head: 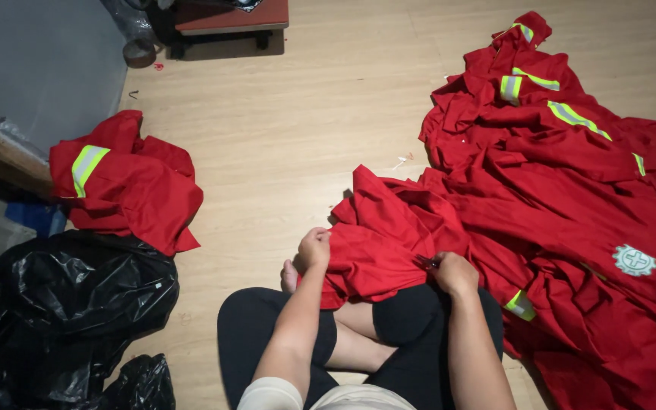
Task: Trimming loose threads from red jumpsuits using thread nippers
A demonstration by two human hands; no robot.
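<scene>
Your left hand (pixel 314 249) and right hand (pixel 453 272) both grip red garment (pixel 377 239) on lap; cloth stretches sideways between them, pile trailing rightward.

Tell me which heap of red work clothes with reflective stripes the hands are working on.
The big red heap on the right: both the left hand and the right hand grip cloth from its near edge. The small red pile on the left lies untouched.

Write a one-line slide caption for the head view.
Seated on a wooden floor, left hand and right hand grip a red garment.
</scene>
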